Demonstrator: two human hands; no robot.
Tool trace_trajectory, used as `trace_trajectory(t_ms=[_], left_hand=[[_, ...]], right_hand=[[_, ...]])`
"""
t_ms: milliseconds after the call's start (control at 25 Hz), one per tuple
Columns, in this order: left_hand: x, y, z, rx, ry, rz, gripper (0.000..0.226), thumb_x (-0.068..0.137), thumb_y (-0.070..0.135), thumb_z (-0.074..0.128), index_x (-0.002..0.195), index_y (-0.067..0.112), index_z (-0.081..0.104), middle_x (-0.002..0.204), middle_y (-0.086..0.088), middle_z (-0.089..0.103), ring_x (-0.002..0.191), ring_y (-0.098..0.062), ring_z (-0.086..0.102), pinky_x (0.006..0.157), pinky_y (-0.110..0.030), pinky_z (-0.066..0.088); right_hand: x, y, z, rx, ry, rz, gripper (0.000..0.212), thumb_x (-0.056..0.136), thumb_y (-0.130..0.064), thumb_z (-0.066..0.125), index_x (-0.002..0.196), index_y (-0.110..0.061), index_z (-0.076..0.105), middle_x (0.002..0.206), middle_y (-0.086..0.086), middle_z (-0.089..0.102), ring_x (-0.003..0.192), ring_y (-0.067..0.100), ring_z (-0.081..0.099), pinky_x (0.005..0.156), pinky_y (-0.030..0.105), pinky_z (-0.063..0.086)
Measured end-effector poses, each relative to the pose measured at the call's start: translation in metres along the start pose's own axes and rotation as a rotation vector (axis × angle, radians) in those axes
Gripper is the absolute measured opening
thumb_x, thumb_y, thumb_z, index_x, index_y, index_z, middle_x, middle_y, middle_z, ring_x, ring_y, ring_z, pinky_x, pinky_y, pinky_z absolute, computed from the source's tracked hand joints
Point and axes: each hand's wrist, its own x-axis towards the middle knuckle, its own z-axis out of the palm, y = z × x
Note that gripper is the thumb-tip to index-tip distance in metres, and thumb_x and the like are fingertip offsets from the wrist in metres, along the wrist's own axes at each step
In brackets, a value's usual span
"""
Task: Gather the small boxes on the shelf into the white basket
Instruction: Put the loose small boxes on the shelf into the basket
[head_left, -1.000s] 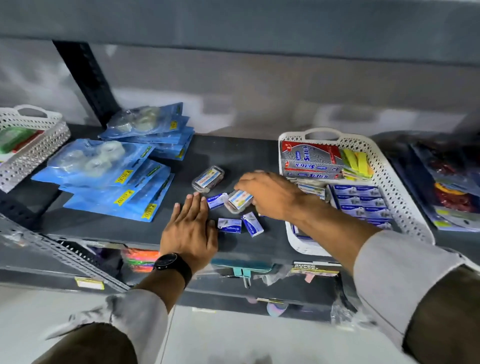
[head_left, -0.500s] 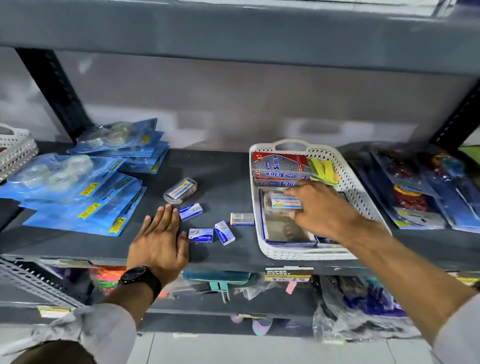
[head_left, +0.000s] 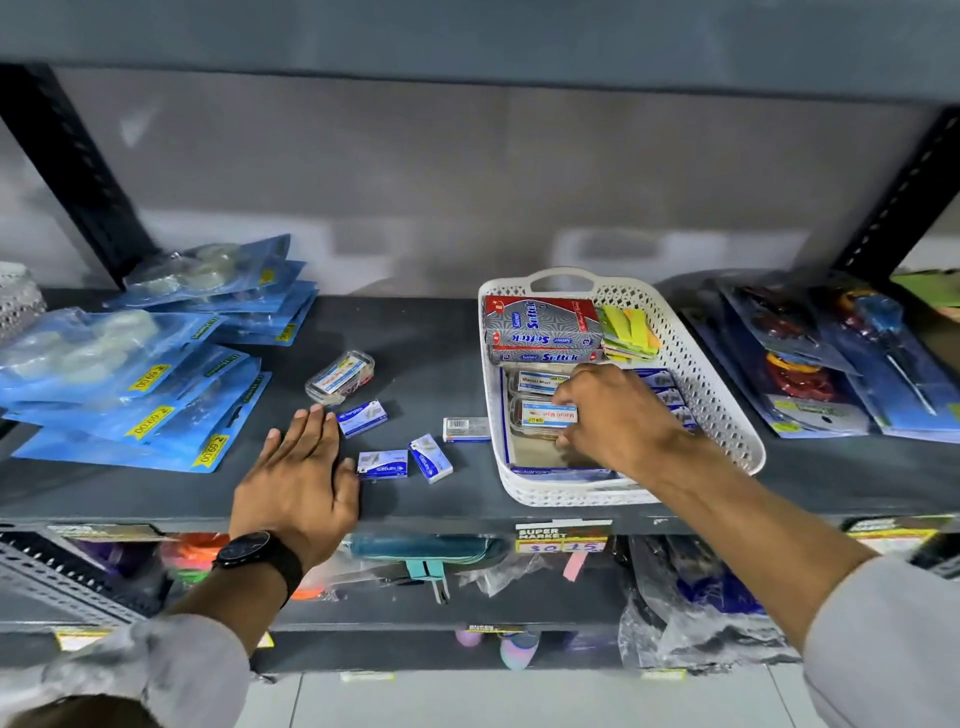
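The white basket (head_left: 724, 410) stands on the dark shelf, right of centre. My right hand (head_left: 615, 418) is inside it, fingers closed around a clear plastic box (head_left: 543, 418) that rests low in the basket beside another clear box (head_left: 535, 382). My left hand (head_left: 298, 480) lies flat and open on the shelf. Loose on the shelf are a clear box (head_left: 340, 376), three small blue boxes (head_left: 362, 417) (head_left: 383, 464) (head_left: 430, 458) and a small white box (head_left: 466, 429) close to the basket's left wall.
Red-and-grey Softek packs (head_left: 540, 327) and yellow-green sticky notes (head_left: 628, 332) fill the basket's back. Blue tape packets (head_left: 135, 384) are stacked at the left, carded items (head_left: 810, 364) at the right. A shelf board hangs overhead; a lower shelf (head_left: 426, 566) holds more goods.
My right hand carried the clear box from the shelf into the basket and lowered it beside another clear box. My left hand stayed flat on the shelf.
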Motion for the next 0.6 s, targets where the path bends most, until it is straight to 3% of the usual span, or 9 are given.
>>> trace_trajectory(t_ms=[280,520,600], left_hand=[[0.0,-0.001,0.001,-0.005,0.026,-0.005,0.078,0.088,0.044,0.015,0.152,0.007,0.038,0.162,-0.012,0.033,0.153,-0.024,0.026,0.126,-0.041,0.016],[0.001,-0.002,0.003,-0.017,0.034,-0.002,0.077,0.088,0.045,0.016,0.151,0.007,0.04,0.161,-0.012,0.035,0.152,-0.025,0.028,0.126,-0.043,0.018],[0.0,-0.003,0.003,-0.017,0.036,-0.002,0.076,0.089,0.045,0.017,0.15,0.007,0.041,0.16,-0.013,0.037,0.151,-0.025,0.029,0.125,-0.043,0.02]], right_hand=[[-0.001,-0.002,0.001,-0.028,0.012,-0.005,0.061,0.07,-0.024,0.092,0.126,-0.018,0.07,0.127,0.005,0.071,0.111,0.025,0.068,0.101,0.038,0.053],[-0.001,-0.002,-0.006,-0.03,-0.022,-0.014,0.055,0.073,-0.017,0.089,0.124,-0.019,0.072,0.128,0.003,0.07,0.113,0.023,0.067,0.1,0.033,0.051],[0.002,-0.014,-0.013,-0.009,0.037,-0.042,0.048,0.075,-0.015,0.086,0.121,-0.021,0.074,0.124,0.003,0.072,0.109,0.022,0.068,0.098,0.032,0.051]])
